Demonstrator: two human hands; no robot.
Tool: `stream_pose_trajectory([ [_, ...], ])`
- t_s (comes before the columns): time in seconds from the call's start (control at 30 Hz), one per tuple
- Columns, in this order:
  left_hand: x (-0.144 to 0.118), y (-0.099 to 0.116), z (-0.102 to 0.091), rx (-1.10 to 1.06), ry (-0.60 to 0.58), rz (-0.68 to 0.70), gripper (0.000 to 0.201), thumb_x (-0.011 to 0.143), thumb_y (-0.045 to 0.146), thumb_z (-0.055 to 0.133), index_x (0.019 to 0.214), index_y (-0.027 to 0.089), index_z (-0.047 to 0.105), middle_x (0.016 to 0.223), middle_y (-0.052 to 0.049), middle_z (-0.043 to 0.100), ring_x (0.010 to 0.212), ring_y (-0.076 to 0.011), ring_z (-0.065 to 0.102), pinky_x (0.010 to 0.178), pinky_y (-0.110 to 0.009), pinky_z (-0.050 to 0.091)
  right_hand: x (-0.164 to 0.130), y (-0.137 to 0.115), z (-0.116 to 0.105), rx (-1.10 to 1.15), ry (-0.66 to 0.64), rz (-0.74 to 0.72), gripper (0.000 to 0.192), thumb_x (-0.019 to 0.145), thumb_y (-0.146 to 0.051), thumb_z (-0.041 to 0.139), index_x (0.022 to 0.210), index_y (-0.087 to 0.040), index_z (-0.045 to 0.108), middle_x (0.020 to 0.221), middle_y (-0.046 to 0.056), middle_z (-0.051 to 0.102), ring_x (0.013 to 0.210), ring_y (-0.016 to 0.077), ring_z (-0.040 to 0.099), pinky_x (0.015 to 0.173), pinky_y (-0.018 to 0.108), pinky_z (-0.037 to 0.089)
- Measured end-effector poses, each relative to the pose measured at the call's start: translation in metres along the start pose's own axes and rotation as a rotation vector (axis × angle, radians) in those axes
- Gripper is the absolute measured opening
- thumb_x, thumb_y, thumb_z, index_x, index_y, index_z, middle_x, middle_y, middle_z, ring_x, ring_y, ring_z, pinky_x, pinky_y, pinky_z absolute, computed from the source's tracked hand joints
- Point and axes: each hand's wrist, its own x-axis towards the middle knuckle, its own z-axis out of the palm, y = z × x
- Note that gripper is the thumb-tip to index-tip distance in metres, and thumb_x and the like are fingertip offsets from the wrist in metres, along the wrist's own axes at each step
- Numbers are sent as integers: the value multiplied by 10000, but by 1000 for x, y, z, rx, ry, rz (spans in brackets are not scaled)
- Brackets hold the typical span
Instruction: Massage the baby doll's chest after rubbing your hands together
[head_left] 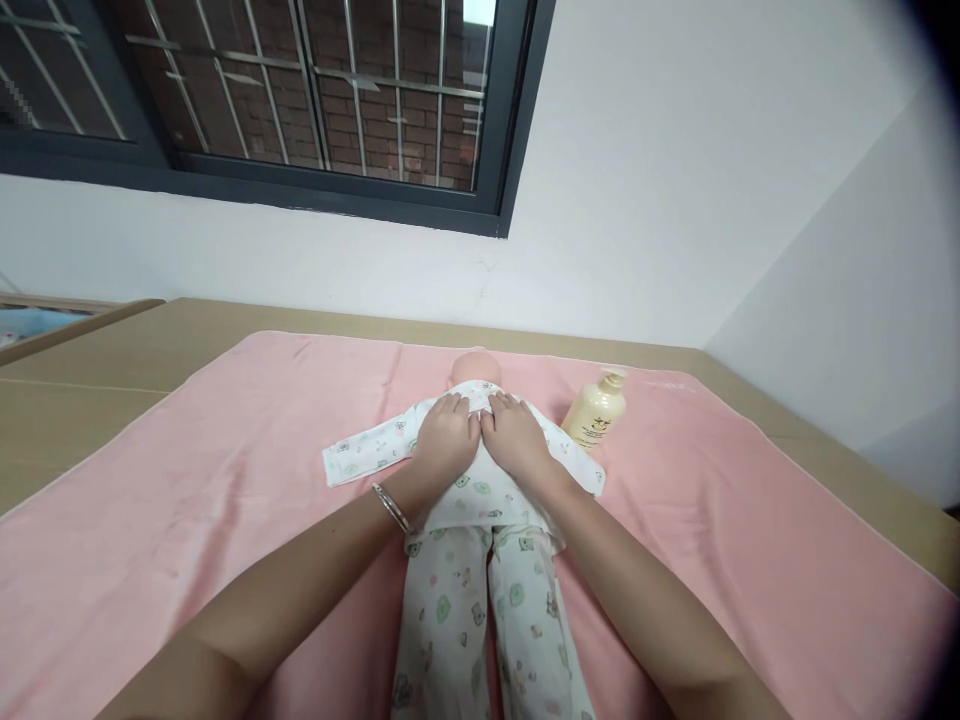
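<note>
Pink towel (225, 500): spread flat over the worktop.
Baby doll (472, 480): lying mid-towel, already dressed in printed top and trousers.
Left hand (444, 437), right hand (516, 432): side by side, palms flat on the doll's upper body, gripping nothing.
Lotion bottle (596, 412): just beside the doll, apparently untouched.

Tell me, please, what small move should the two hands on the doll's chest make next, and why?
Probably slide apart toward the sleeves. The left hand and right hand lie flat, side by side, on the doll, whose printed top looks wrinkled at its spread sleeve, so smoothing outward seems apt.
</note>
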Motion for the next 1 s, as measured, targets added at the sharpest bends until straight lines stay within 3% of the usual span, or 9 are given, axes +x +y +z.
stream_pose_trajectory([
  [0.17, 6, -7, 4, -35, -94, -125, 416, 903, 295, 422, 1248, 92, 535, 1284, -154, 583, 1236, -294, 492, 1085, -474, 356, -14, -16, -10, -109, 15, -79, 360, 950, -207, 327, 1133, -71, 606, 1244, 193, 582, 1232, 267, 477, 1058, 337, 299],
  [0.3, 6, -8, 5, -34, -84, -93, 398, 914, 293, 411, 1231, 100, 555, 1282, -143, 590, 1234, -278, 497, 1083, -448, 359, -15, -15, -12, -90, 31, -75, 343, 953, -219, 327, 1089, -111, 623, 1173, 157, 624, 1174, 248, 517, 1033, 325, 326],
  [0.53, 1, -2, 0, 51, -13, -8, 335, 941, 313, 393, 1056, 123, 645, 1137, -133, 661, 1107, -259, 581, 1001, -382, 437, 5, 11, -1, 71, 11, -18, 458, 959, -320, 335, 1324, -95, 498, 1396, 129, 486, 1323, 245, 381, 1091, 359, 260],
  [0.67, -3, 4, -4, 85, -10, -46, 344, 956, 352, 367, 965, 163, 655, 1021, -105, 686, 1008, -248, 620, 891, -364, 488, 8, 14, 2, 70, -21, 13, 496, 960, -345, 323, 1378, -109, 447, 1445, 117, 433, 1345, 282, 339, 1102, 424, 225],
  [0.83, -4, 6, -6, 47, -18, -113, 296, 934, 326, 409, 1054, 175, 634, 1167, -99, 651, 1132, -253, 575, 953, -379, 474, 4, 7, -3, 27, 18, -9, 409, 961, -317, 331, 1231, -117, 564, 1310, 128, 557, 1228, 259, 457, 1037, 367, 289],
  [1.0, -1, 2, -3, 12, -37, -123, 346, 920, 305, 417, 1149, 115, 594, 1257, -145, 601, 1221, -273, 515, 1048, -399, 414, -1, -1, -9, -34, 72, 11, 333, 951, -290, 355, 1009, -132, 643, 1087, 129, 650, 1094, 245, 542, 944, 321, 351],
])
